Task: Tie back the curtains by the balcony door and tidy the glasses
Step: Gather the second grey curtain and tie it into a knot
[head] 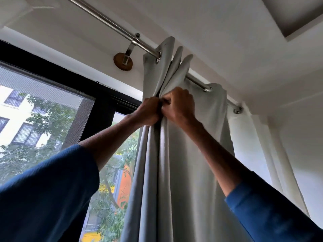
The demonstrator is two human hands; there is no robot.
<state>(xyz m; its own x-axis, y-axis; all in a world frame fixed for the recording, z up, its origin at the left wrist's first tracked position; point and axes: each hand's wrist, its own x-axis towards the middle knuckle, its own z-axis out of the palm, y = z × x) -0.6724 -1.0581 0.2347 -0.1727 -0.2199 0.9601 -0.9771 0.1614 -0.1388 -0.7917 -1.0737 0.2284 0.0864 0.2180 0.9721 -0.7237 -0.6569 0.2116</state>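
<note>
Blue knit sleeves point(43, 198) rose from the lower edge, with both bare forearms raised toward the brushed steel curtain rod point(111, 23). Directly below the rod, the left hand point(148, 110) and the right hand point(180, 105) met knuckle to knuckle. Both had fingers curled tight round gathered pleats of the pale grey eyelet curtain point(183, 163), gripping the fabric.

The curtain hung from the rod by metal eyelets. Its folds were bunched under the rod's right half and fell straight down past the hands. A white sheer curtain point(244, 137) hung under the rod's far right end, just beside the grey one.

A steel bracket on a round wooden wall mount point(123, 61) carried the rod, left of the bunched folds. Below the rod's left stretch stood the black-framed balcony door point(97, 109) with a grey mesh screen point(43, 95). Beyond the glass were green trees point(57, 116) and a pale building point(10, 109).
</note>
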